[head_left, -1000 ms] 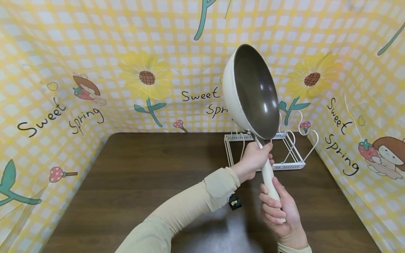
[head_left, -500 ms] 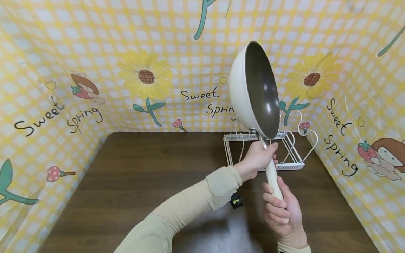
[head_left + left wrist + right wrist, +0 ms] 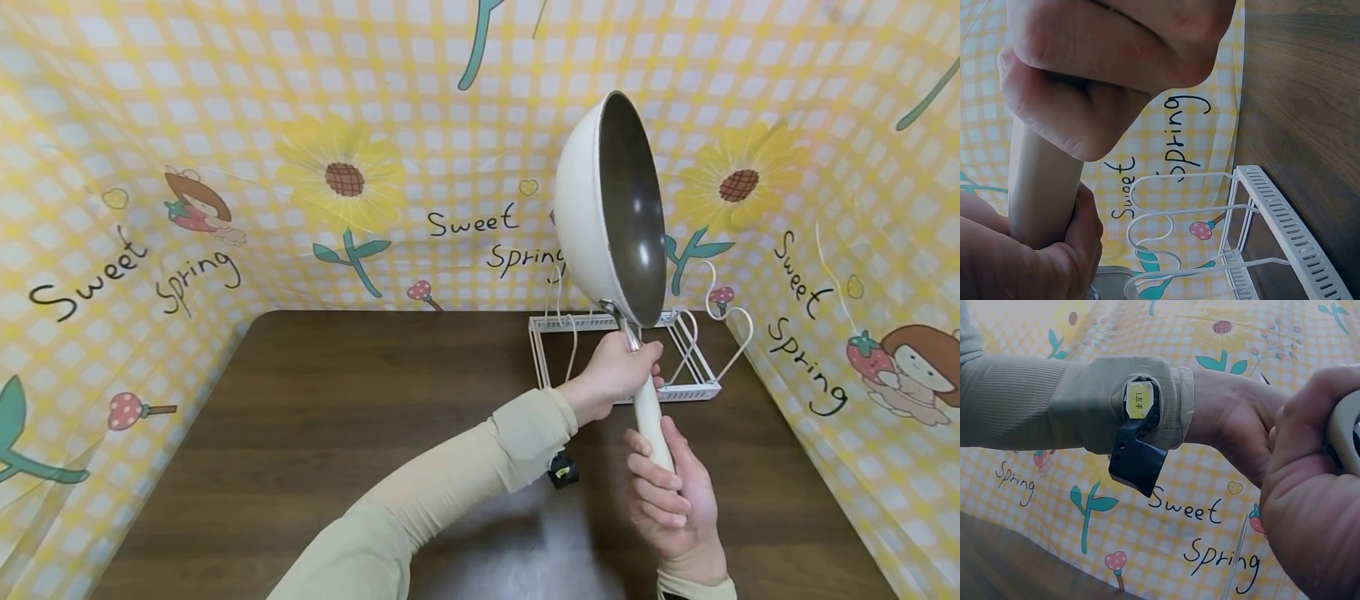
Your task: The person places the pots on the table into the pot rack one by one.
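A deep frying pan [image 3: 581, 200], cream outside and dark brown inside, is held up in the air in the head view. Its bowl points upward and its dark inside faces right. My left hand [image 3: 615, 367] grips the cream handle [image 3: 651, 421] at its upper part, beside the metal neck. Lower down, my right hand [image 3: 671, 500] wraps its fingers round the handle's end. Both hands show close up on the handle [image 3: 1044, 187] in the left wrist view. At the right wrist view's edge, my right hand [image 3: 1316, 487] encircles the handle's end [image 3: 1346, 434].
Behind the hands, a white wire rack [image 3: 693, 393] with curved dividers stands at the back right of the dark wooden table [image 3: 375, 392]. Yellow checked cloth [image 3: 450, 125] surrounds the table's back and sides. A black camera [image 3: 1138, 456] is strapped to the left wrist.
The pan has moved a little to the right and turned, so less of its dark inside shows. Both hands have shifted slightly right with it, keeping their hold.
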Action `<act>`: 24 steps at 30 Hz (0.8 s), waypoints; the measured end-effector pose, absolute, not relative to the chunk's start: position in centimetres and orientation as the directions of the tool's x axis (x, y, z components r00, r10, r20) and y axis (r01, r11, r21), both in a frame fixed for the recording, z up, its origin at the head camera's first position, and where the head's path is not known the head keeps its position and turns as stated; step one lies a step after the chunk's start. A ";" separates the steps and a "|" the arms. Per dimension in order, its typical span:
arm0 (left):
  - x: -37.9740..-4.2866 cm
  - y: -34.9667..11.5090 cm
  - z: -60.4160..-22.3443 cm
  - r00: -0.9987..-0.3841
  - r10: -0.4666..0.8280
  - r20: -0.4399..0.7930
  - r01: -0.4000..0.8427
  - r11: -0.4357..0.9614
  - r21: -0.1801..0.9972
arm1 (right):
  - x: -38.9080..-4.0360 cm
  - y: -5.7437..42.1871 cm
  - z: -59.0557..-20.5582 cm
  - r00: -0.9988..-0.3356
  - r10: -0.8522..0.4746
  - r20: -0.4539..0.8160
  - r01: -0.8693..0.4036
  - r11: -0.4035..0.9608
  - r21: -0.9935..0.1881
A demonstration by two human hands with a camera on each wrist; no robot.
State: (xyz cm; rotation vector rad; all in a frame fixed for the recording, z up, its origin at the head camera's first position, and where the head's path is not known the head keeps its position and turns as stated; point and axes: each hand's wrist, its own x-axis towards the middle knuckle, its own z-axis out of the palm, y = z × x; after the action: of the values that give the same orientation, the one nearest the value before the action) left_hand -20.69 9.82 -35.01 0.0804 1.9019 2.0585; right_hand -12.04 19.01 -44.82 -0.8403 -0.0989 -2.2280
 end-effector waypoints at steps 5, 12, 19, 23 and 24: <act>-20.7 10.3 -34.9 -0.947 0.272 -0.173 -0.188 -0.029 0.982 | -12.1 19.2 -44.8 -0.514 -0.612 0.602 0.670 -0.724 -0.163; -20.8 11.1 -34.8 -0.967 0.192 -0.169 -0.165 0.035 0.986 | -12.4 19.4 -44.7 -0.509 -0.610 0.607 0.690 -0.711 -0.135; -20.8 11.0 -34.8 -0.962 0.229 -0.150 -0.130 0.103 0.986 | -12.7 19.6 -45.1 -0.469 -0.607 0.642 0.708 -0.693 -0.137; -20.4 10.9 -34.6 -0.942 0.305 -0.139 -0.105 0.124 0.987 | -12.8 19.6 -45.6 -0.417 -0.596 0.687 0.738 -0.663 -0.126; -20.3 10.9 -34.5 -0.940 0.315 -0.134 -0.096 0.133 0.986 | -12.8 19.6 -45.7 -0.406 -0.590 0.698 0.746 -0.655 -0.120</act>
State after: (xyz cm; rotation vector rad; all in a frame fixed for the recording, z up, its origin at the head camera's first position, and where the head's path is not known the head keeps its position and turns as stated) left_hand -20.29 10.87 -34.46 0.2120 2.1062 1.8726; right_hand -12.80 19.63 -45.68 -0.9309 -0.2677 -2.1026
